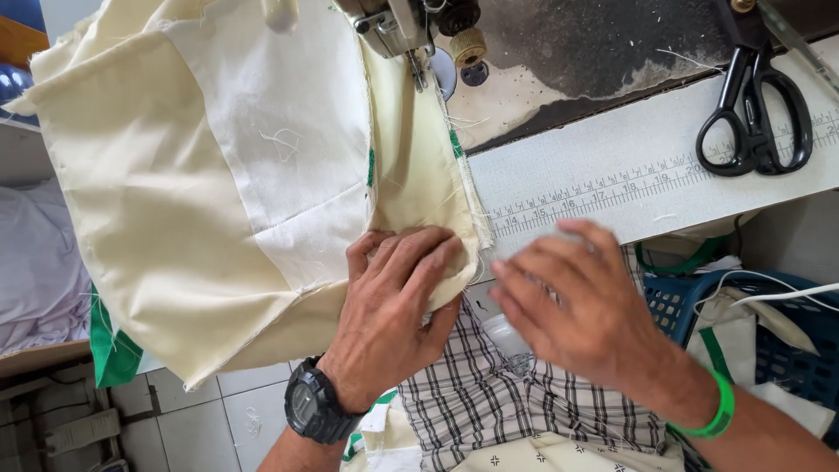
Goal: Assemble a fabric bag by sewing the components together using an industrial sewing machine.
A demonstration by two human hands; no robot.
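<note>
One blue basket (791, 345) at four o'clock holds cream cloth with green straps and a white cord. One pair of black scissors (756, 109) lies at two o'clock on the table. The left hand (393, 310), fingers flat, presses the cream fabric (175, 201) at centre, below the sewing machine needle (419, 65). The right hand (568, 301) hovers open, blurred, holding nothing.

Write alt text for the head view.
A left hand presses cream fabric flat below a sewing machine's needle, while the blurred right hand hovers beside it. Black scissors lie on the table's ruler strip.
</note>
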